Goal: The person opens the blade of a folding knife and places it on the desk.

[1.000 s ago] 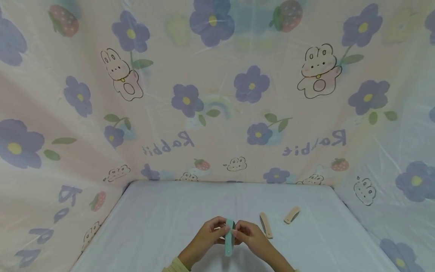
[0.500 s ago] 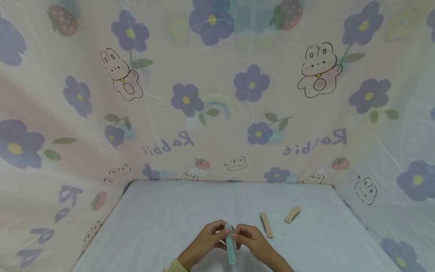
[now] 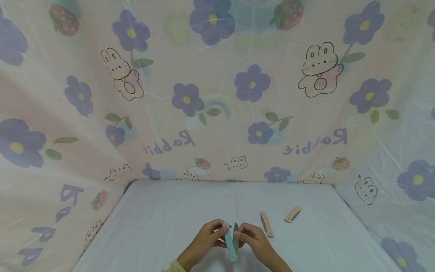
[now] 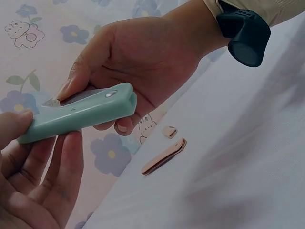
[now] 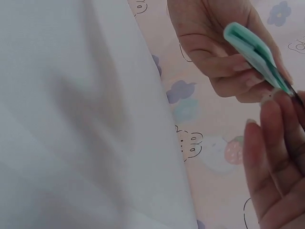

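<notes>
A mint-green folding knife [image 3: 230, 244] is held up over the near part of the table, its pivot end toward me. My left hand [image 3: 205, 236] grips the handle [image 4: 81, 118] between thumb and fingers. My right hand [image 3: 253, 238] pinches the blade [image 3: 236, 236], which stands part way out of the handle at a narrow angle. In the right wrist view, the slotted side of the mint handle [image 5: 252, 50] shows in the left hand, and my right fingers cover most of the blade.
A peach folding knife [image 3: 267, 224] lies folded on the white tabletop [image 3: 163, 211], right of my hands. Beyond it lies a shorter-looking peach folded piece [image 3: 293, 214]. A curtain [image 3: 217, 124] printed with flowers and rabbits rises behind the table and at both sides.
The knife has turned and its handle now leans left at the far end. The blade has swung out to the right, away from the handle, with my right hand's pinch.
</notes>
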`<state>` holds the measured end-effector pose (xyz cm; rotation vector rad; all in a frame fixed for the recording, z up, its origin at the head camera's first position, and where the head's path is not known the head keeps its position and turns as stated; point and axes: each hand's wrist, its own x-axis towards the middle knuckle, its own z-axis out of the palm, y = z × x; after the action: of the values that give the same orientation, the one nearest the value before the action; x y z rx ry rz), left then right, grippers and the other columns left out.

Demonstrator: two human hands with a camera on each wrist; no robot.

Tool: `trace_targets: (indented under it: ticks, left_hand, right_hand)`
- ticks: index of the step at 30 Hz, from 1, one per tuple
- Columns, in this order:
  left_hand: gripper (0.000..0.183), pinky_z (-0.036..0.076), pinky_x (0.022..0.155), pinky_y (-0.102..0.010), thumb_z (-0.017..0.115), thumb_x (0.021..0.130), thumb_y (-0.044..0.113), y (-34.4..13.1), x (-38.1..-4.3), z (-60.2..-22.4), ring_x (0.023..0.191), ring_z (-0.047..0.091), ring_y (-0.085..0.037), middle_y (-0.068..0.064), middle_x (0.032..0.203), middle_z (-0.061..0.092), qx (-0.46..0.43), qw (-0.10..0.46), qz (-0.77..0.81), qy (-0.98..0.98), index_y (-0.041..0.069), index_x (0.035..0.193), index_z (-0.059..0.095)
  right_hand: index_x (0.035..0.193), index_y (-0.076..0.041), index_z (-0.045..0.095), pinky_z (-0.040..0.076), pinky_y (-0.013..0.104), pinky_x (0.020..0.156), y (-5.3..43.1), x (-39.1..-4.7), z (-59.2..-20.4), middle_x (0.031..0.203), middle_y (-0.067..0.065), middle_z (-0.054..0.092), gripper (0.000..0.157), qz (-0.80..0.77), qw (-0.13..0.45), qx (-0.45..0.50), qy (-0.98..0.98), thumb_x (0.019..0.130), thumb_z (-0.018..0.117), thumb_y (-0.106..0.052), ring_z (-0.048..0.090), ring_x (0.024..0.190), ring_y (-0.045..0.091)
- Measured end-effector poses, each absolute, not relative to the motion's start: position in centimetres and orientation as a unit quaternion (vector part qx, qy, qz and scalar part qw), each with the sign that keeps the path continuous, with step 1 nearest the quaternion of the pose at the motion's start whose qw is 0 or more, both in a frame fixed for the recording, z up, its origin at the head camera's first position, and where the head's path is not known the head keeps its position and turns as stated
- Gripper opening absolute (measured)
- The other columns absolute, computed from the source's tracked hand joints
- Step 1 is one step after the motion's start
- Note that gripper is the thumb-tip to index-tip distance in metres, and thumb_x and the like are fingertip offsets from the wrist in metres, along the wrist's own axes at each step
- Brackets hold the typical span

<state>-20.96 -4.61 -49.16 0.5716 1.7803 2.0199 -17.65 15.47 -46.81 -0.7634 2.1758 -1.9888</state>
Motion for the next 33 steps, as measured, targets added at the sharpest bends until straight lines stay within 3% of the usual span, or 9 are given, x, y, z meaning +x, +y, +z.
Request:
trace_targets:
  ticks: [10,33]
  left_hand:
    - [0.034,0.056,0.073,-0.035,0.056,0.094,0.030,-4.8,-21.1,-49.4,0.085,0.062,-0.020,-0.009,0.095,0.061,0.166,0.161,0.741,0.631,0.000,0.111,0.057]
    - [0.042,0.053,0.081,-0.040,0.060,0.092,0.027,-4.9,-21.4,-49.5,0.089,0.064,-0.024,-0.013,0.099,0.060,0.109,0.108,0.802,0.578,-0.005,0.117,0.052]
  right_hand:
    - [0.086,0.006,0.055,0.056,0.037,0.063,15.3,-17.4,-46.6,0.076,0.014,0.061,0.019,-0.670,0.024,-0.143,0.728,0.095,0.052,-0.010,0.061,0.066,0.019]
    - [0.084,0.001,0.049,0.055,0.034,0.057,15.3,-18.4,-49.7,0.074,0.012,0.055,0.023,-0.694,-0.073,-0.064,0.713,0.094,0.057,-0.019,0.059,0.064,0.020]
